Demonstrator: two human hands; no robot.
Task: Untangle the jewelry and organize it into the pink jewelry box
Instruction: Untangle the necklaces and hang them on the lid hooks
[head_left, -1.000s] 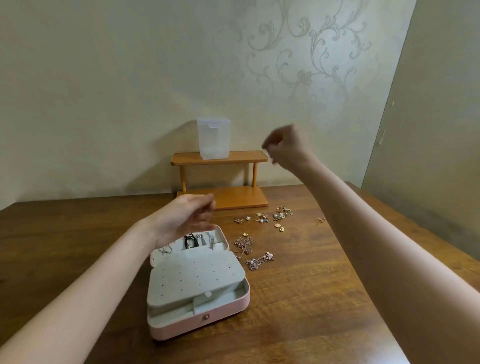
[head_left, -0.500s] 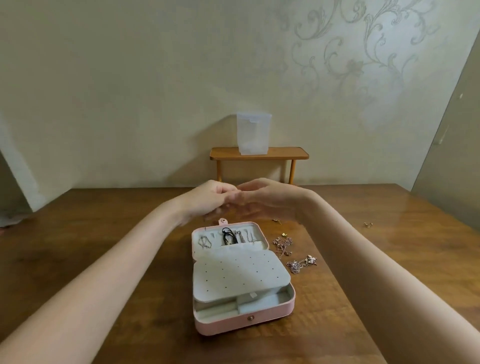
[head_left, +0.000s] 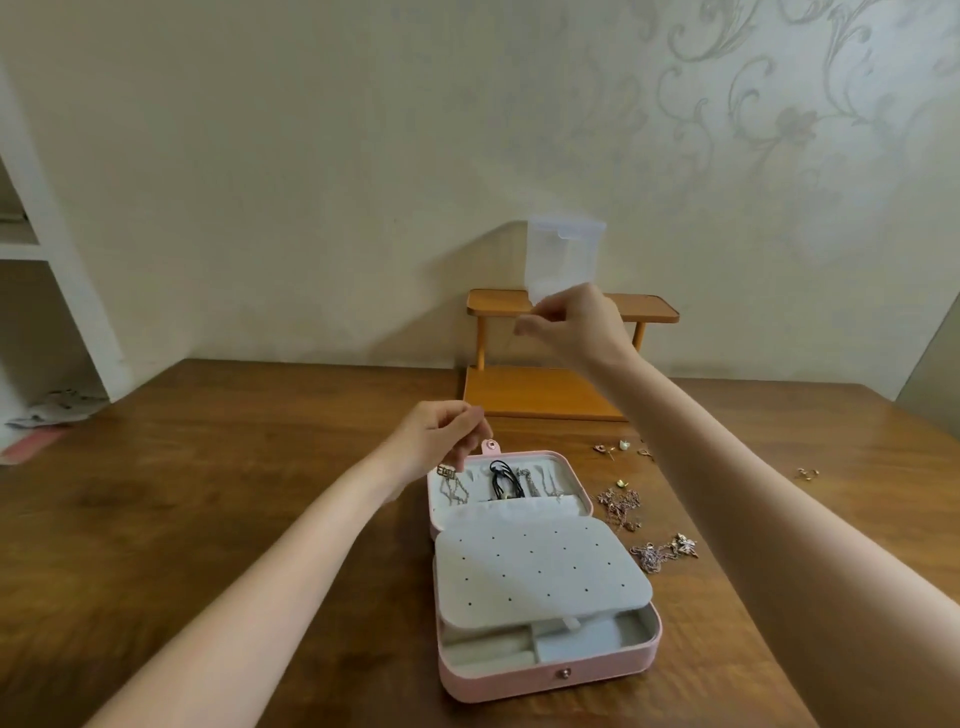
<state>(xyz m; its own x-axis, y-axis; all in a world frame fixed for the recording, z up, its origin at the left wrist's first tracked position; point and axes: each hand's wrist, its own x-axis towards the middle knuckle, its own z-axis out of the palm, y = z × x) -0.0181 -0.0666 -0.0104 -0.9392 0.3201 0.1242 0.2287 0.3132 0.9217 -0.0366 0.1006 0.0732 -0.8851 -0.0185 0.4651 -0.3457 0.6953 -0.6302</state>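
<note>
- Two bare hands work above a wooden table (head_left: 208, 519) at mid-frame: the left hand (head_left: 441, 441) hovers just above the back left corner of the pink jewelry box (head_left: 540, 675), fingers curled with thumb and fingertips pinched together; what they pinch is too fine to make out.
- Raised higher, right of centre, the right hand (head_left: 566, 325) has its fingers curled and its thumb and forefinger pressed together in front of a translucent plastic container (head_left: 563, 254); whether anything sits between them cannot be told.
- Lying open at lower centre, the box shows a grey perforated panel (head_left: 535, 566) over its front tray.
- Its lid, laid back toward the wall, holds a black cord (head_left: 501, 478) flanked by thin chains (head_left: 454, 488).
- Loose on the table to the right of the box lie two tangled rose-gold chains (head_left: 623, 506) and, beyond them, small earrings (head_left: 623, 446), with one stray piece (head_left: 807, 473) well apart toward the right edge.
- Behind the box, against the wall, a small two-tier wooden shelf (head_left: 540, 395) carries the container on its top tier.
</note>
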